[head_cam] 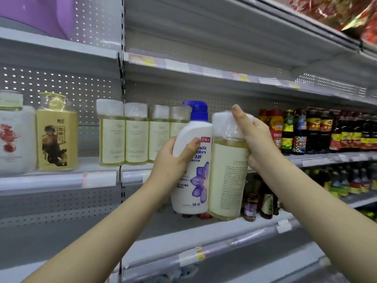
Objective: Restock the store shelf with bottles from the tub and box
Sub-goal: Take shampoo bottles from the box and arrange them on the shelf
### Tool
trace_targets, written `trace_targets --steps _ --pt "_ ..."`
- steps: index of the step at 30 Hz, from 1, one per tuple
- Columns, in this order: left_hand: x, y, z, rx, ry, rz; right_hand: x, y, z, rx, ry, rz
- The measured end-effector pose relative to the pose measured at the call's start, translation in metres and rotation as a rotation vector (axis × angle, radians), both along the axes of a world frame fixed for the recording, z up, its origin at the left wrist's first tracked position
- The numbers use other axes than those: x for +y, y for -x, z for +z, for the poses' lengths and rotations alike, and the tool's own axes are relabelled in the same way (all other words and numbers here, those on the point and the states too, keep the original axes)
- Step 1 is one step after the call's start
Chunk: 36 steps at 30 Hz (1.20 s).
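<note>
My left hand (173, 158) grips a white shampoo bottle (193, 176) with a blue pump top and a purple flower label, held upright in front of the middle shelf (61, 178). My right hand (253, 139) holds a pale yellow bottle (226, 180) by its white wrapped cap, right beside the shampoo. Both bottles hang in the air, just off the shelf edge. Several matching pale yellow bottles (134, 135) stand in a row on the shelf behind them. The tub and box are out of view.
Left on the same shelf stand a yellow bottle with a figure label (56, 133) and a white bottle with red print (16, 139). Dark sauce bottles (318, 131) fill the right part. Small jars (259, 201) sit on the shelf below. The upper shelf (204, 68) carries price tags.
</note>
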<state>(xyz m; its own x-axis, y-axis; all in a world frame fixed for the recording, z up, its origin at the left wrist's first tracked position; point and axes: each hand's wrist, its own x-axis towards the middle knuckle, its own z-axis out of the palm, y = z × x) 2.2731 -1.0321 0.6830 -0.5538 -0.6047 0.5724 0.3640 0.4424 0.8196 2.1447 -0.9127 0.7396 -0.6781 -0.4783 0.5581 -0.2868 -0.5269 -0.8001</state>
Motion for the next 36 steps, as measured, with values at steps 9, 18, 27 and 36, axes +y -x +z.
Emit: trace_targets --steps 9,18,27,36 --pt "-0.035 0.075 0.023 0.040 0.062 0.047 -0.034 0.075 0.018 0.054 0.040 0.000" --pt "-0.062 0.170 0.031 0.172 0.006 0.165 -0.075 0.187 0.048 0.131 0.078 0.043" --pt "-0.089 0.231 0.031 0.216 0.037 0.359 -0.136 0.263 0.049 0.122 0.071 0.127" --pt "-0.110 0.241 0.024 0.199 0.051 0.463 -0.186 0.280 0.034 0.049 -0.022 0.187"
